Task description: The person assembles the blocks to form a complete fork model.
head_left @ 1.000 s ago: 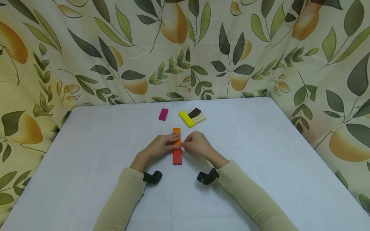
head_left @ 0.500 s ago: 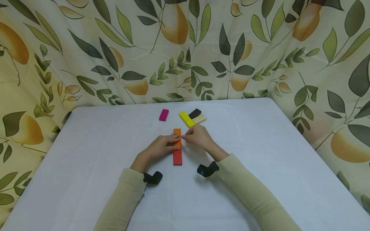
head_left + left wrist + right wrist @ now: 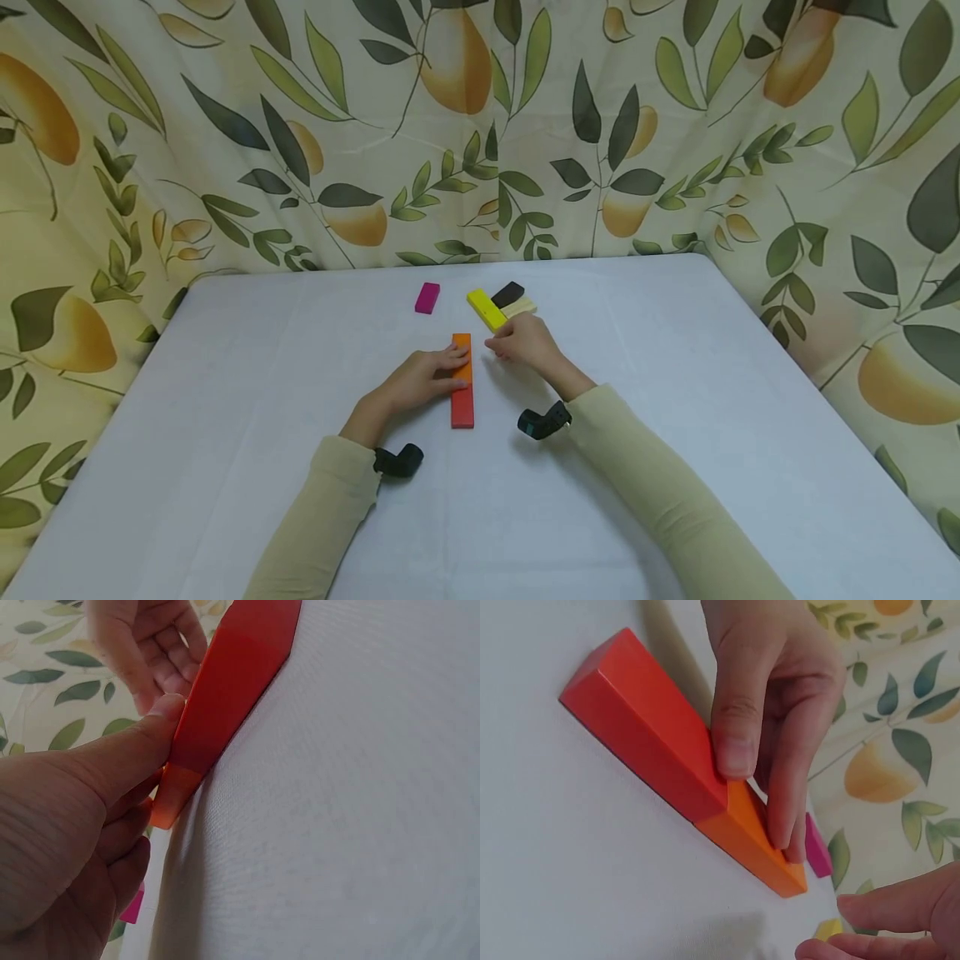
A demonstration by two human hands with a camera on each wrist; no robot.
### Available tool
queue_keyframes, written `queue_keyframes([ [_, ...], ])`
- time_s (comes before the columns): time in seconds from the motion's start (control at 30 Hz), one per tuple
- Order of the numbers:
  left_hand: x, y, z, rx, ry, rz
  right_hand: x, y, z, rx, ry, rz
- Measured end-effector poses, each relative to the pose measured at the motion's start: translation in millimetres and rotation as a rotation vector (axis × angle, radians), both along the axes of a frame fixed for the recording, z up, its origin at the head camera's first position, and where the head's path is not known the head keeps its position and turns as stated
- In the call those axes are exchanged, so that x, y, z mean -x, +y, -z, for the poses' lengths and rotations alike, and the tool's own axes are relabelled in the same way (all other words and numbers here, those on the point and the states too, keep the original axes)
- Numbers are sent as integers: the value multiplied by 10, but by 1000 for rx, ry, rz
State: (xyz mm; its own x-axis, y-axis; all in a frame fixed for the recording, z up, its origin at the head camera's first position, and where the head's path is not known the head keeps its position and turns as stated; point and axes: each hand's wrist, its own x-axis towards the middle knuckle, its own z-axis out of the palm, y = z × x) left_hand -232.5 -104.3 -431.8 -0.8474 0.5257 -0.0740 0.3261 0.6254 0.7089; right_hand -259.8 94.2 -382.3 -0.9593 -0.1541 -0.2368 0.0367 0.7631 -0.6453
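An orange block (image 3: 464, 339) and a red block (image 3: 462, 409) lie end to end in a straight line on the white-covered table. My left hand (image 3: 415, 380) rests on them from the left. In the right wrist view its thumb (image 3: 736, 754) touches near the seam, and its fingers (image 3: 786, 802) lie along the top of the orange block. To the right, my right hand (image 3: 528, 343) hovers apart from the pair, close to the near end of a yellow block (image 3: 483, 307). Its thumb and fingers (image 3: 889, 904) stand apart with nothing visible between them.
Behind the yellow block lie a black block (image 3: 507, 292) and a cream block (image 3: 521, 306), both against it. A magenta block (image 3: 427, 297) lies by itself to their left. A leaf-and-fruit patterned curtain (image 3: 450, 167) hangs at the table's back edge.
My right hand has left the side of the orange block and moved away and to the right, towards the yellow block. The left hand and the blocks stay in place.
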Motion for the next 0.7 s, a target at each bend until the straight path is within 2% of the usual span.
queue_keyframes([
  [0.3, 7, 11, -15, -3, -16, 4, 75, 42, 6, -13, 30, 34],
  [0.53, 1, -3, -10, -5, -14, 5, 142, 47, 89, -58, 163, 7],
  [0.7, -1, -3, -11, 0, -2, 8, 148, 39, 99, -78, 197, 6],
])
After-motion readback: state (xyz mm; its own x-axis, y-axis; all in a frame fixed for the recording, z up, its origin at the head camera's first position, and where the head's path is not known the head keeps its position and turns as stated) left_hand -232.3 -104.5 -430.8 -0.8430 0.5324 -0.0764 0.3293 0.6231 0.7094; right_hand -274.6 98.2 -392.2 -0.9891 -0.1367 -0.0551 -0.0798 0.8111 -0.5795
